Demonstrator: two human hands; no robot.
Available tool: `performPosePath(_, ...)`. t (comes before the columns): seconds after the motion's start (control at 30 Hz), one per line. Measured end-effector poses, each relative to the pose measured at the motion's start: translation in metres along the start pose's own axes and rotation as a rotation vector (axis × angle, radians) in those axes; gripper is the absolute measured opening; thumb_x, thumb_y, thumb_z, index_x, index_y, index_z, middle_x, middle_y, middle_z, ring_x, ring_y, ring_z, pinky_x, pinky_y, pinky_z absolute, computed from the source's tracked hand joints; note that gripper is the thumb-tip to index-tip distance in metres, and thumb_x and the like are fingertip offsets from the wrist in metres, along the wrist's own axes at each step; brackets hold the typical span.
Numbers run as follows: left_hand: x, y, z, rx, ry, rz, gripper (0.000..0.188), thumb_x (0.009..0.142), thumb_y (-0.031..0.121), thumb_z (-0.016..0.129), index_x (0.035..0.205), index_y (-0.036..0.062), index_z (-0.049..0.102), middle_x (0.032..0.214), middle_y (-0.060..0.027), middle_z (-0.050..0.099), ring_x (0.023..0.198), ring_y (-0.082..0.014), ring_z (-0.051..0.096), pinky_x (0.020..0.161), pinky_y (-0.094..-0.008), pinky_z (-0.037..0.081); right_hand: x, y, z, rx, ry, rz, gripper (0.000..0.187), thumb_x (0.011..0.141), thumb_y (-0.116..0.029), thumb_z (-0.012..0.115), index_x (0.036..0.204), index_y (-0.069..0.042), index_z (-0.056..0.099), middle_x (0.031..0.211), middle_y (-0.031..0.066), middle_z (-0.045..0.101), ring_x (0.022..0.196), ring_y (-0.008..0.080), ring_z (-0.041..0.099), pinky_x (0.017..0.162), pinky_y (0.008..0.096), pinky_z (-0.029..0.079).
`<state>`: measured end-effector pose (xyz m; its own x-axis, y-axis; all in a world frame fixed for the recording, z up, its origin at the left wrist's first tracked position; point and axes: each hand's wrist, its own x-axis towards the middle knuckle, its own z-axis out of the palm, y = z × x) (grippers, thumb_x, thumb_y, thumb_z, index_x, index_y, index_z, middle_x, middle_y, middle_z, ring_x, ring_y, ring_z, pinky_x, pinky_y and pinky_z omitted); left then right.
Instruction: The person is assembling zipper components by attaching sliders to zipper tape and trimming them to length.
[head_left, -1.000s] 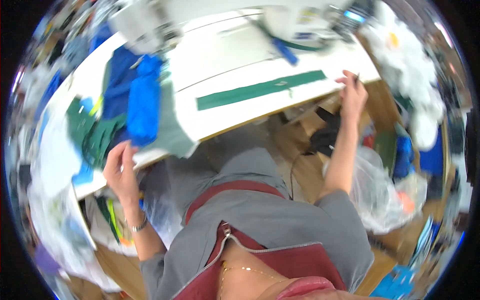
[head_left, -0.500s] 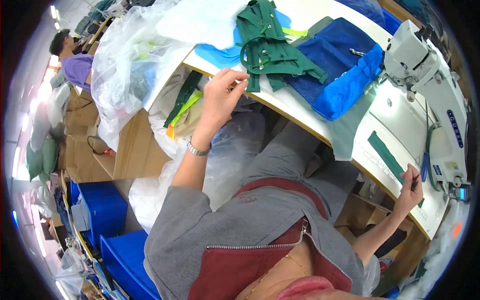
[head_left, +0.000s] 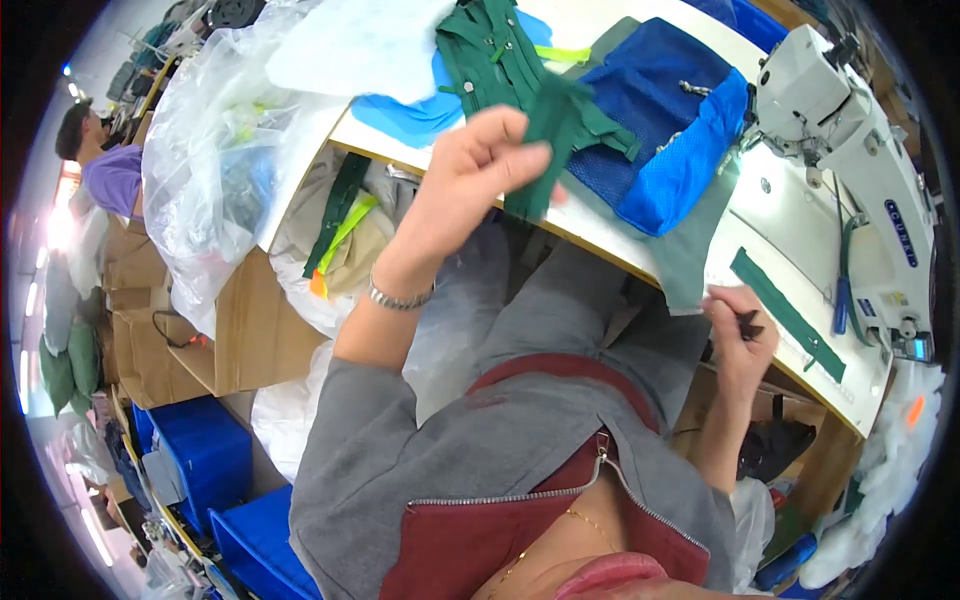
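A green fabric strip (head_left: 543, 150), blurred by motion, is pinched between the thumb and fingers of my left hand (head_left: 475, 175), raised over the table's near edge. Behind it lie a green strap piece with buckles or fittings (head_left: 490, 60) and a blue mesh bag (head_left: 650, 95) with a brighter blue panel. My right hand (head_left: 742, 340) is closed around a small black object (head_left: 748, 325), mostly hidden by the fingers, near the corner of a grey cloth (head_left: 690, 270). To its right, a second green strip (head_left: 785, 310) lies flat on the white table.
A white sewing machine (head_left: 850, 140) stands at the right, with a blue-handled tool (head_left: 841, 300) beside it. Clear plastic bags (head_left: 210, 170) and cardboard boxes (head_left: 260, 330) are at the left, above blue bins (head_left: 205, 450). A person in purple (head_left: 112, 178) sits far left.
My left hand has moved slightly right and now holds up a green strip. My right hand has come left, away from the strip lying on the table, still holding the black object.
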<state>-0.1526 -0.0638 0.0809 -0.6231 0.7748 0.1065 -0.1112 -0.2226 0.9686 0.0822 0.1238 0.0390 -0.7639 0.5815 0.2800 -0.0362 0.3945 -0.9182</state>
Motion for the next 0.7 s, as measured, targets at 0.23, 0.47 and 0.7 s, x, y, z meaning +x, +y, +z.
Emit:
performPosePath(0.23, -0.063, -0.031, 0.031, -0.123, -0.216, -0.416, 0.014, 0.085, 0.013, 0.056, 0.089, 0.0005, 0.053, 0.074, -0.0057, 0.061, 0.064, -0.0105, 0.062, 0.054, -0.0189, 0.047, 0.0, -0.017, 0.053, 0.456, -0.246, 0.299, 0.025, 0.089, -0.017, 0.048, 0.101, 0.002, 0.06, 0.081, 0.0068, 0.064, 0.046, 0.0016, 0.04, 0.041, 0.0163, 0.03)
performPosePath(0.47, -0.067, -0.059, 0.053, -0.071, -0.325, -0.536, 0.016, 0.086, 0.016, 0.056, 0.09, 0.0008, 0.052, 0.07, -0.0058, 0.062, 0.061, -0.0075, 0.059, 0.05, -0.0182, 0.043, -0.01, -0.005, 0.042, 0.434, -0.198, 0.43, 0.02, 0.084, -0.02, 0.057, 0.086, -0.001, 0.064, 0.064, 0.0013, 0.059, 0.044, 0.0016, 0.04, 0.039, 0.0165, 0.028)
performPosePath(0.7, -0.067, -0.068, 0.06, -0.06, -0.393, -0.585, 0.016, 0.087, 0.017, 0.055, 0.089, 0.0015, 0.052, 0.071, -0.0061, 0.062, 0.061, -0.0079, 0.059, 0.049, -0.0181, 0.044, -0.016, 0.004, 0.034, 0.476, -0.175, 0.489, 0.017, 0.081, -0.016, 0.06, 0.08, 0.001, 0.06, 0.061, 0.0034, 0.056, 0.041, 0.0031, 0.038, 0.037, 0.017, 0.027)
